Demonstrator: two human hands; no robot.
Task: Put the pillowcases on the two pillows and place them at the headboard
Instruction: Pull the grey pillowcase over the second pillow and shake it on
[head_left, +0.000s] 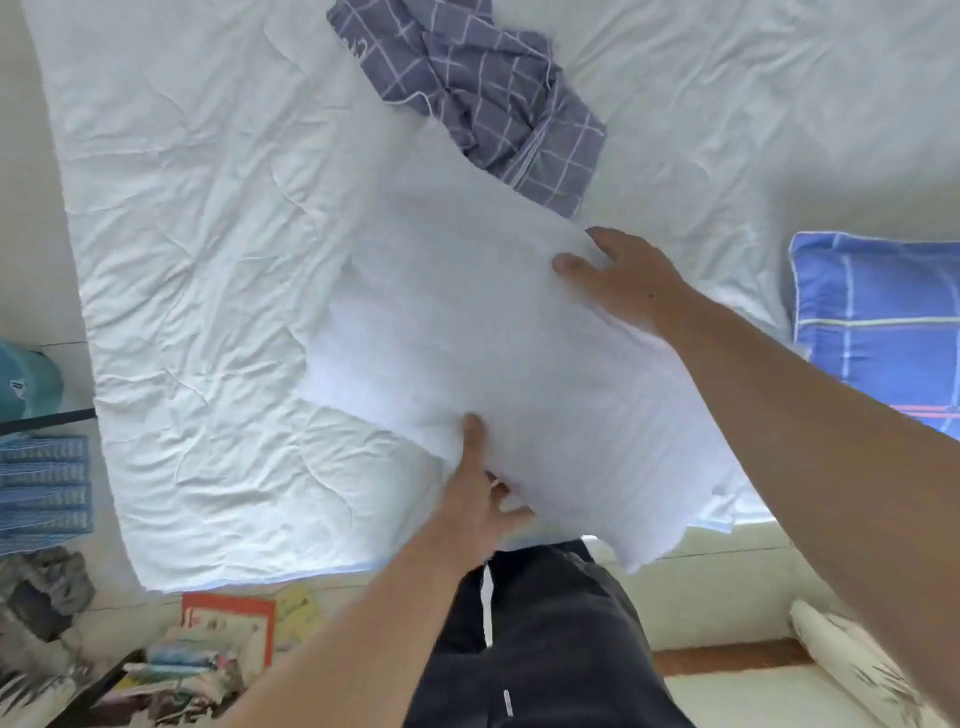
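Note:
A bare white pillow (483, 332) is lifted above the bed, tilted from upper left to lower right. My left hand (480, 493) grips its near edge, thumb on top. My right hand (621, 278) grips its far right edge, fingers curled over it. A crumpled grey-purple checked pillowcase (483, 93) lies on the bed just beyond the pillow, partly hidden by it. A second pillow in a blue checked case (883, 327) lies on the bed at the right edge of view.
The bed is covered by a wrinkled white quilt (197, 291). On the floor at lower left lie papers and books (228, 629) and dark clothes (47, 592). A blue basket (44, 488) and a teal cap (26, 379) stand at the left.

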